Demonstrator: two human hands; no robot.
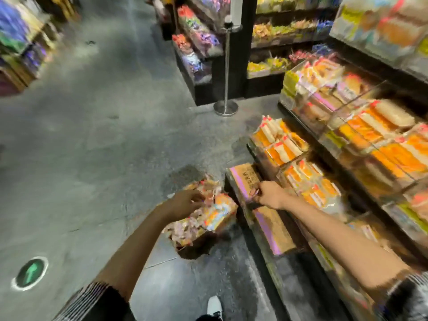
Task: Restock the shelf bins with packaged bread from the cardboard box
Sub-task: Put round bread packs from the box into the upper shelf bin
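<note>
Head view, heavy motion blur, so fine detail is soft.

Left hand [185,201]: fingers loosely curled, reaching down onto the top of the packaged bread [217,214] heaped in the open cardboard box [192,246] on the floor. Fingertips touch the wrappers; blur hides whether they actually pinch 1, cannot tell.

Right hand [269,195]: fingers curled tight around a small dark tool [254,206], held against the purple tape [264,224] running along the top of a sealed carton [259,205]. Tool type not resolvable. The sealed carton lies flat on the low ledge at the foot of the shelf unit, just right of the open box.

Counts:
- 2 cardboard boxes: 1 open on the floor, full of bread packs; 1 taped shut on the ledge.
- 2 hands, 2 bare forearms, striped sleeve cuffs at both lower corners.
- 1 white shoe [214,305] at the bottom edge.
- 1 chrome stanchion post [226,89] with round base at the aisle corner.
- 1 green round floor marker [30,273], lower left.
- Bread packs in the open box: too blurred to count.

Task items: besides the floor box, orange-and-white bread packs fill the clear shelf bins [347,126] on the right, stacked in tiers; a lower bin [278,140] just beyond the sealed carton is also full. Bin count is unclear because dividers smear together.

Grey concrete floor [92,135]; more snack shelving [199,42] stands across the aisle.
</note>
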